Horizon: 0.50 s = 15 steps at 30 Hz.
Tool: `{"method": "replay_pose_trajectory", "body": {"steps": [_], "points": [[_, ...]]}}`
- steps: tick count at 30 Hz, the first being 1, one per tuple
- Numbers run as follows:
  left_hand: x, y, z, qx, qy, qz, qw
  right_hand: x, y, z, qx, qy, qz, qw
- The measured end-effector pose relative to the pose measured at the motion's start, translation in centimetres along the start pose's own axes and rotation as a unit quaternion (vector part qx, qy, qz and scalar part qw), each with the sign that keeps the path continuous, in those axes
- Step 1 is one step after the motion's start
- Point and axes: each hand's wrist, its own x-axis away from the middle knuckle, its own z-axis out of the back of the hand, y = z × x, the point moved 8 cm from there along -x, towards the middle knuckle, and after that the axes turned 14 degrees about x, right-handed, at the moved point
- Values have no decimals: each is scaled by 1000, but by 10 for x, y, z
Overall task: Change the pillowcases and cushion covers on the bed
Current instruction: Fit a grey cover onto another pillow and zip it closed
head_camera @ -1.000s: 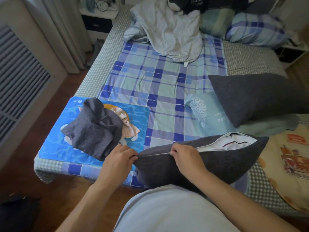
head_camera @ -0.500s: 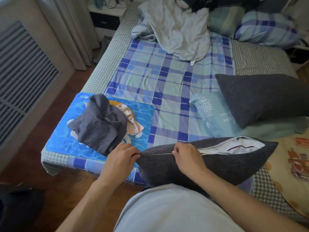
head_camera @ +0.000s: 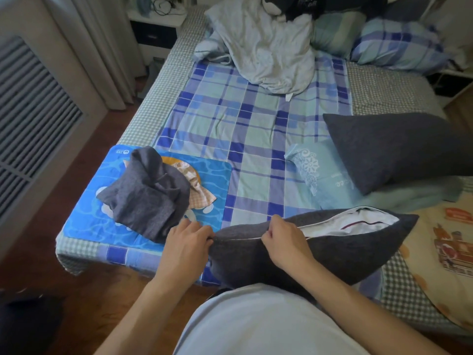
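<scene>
**Dark grey cushion held at the foot of the bed, zip part closed**

The dark grey cushion [head_camera: 332, 254] lies along the near edge of the bed [head_camera: 158, 93], pressed against the person's pale shirt. Its cover is a coarse, felt-like charcoal fabric. A thin zip line runs along the top seam between the two hands; to the right of it the seam gapes, and the white inner pad [head_camera: 353, 221] shows through, marked with a thin dark red line.

The left hand [head_camera: 186, 242] pinches the cushion's left corner, fingers curled on the fabric. The right hand [head_camera: 281, 239] is clamped on the seam where the closed stretch ends; whether it holds the zip pull itself cannot be told.

Just left of the left hand a crumpled dark grey cover [head_camera: 146, 198] lies on a bright blue mat [head_camera: 84, 213], with a beige checked cloth [head_camera: 197, 190] poking out beneath it. Behind the held cushion, a second dark grey cushion [head_camera: 399, 147] rests on a pale turquoise pillow [head_camera: 322, 172]. A cream printed cloth [head_camera: 445, 265] covers the right corner. The blue plaid sheet [head_camera: 243, 124] lies between, with a rumpled white pillowcase [head_camera: 268, 55] and a plaid pillow [head_camera: 396, 44] at the head end.
</scene>
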Motion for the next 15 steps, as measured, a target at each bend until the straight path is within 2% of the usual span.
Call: {"method": "replay_pose_trajectory", "body": {"steps": [2,5,11,15], "points": [[-7,27,-12,2,-3,-26,1000,7,-2,0,-25,7,9,1000],[-16,79,-51,31,-53,-99,993,15,-8,-3,-48,8,28,998],[-25,79,-76,52,-125,-70,988,25,2,-9,-114,-32,67,991],[-9,78,-81,78,-160,-67,982,21,2,-15,-91,-35,121,988]]}}
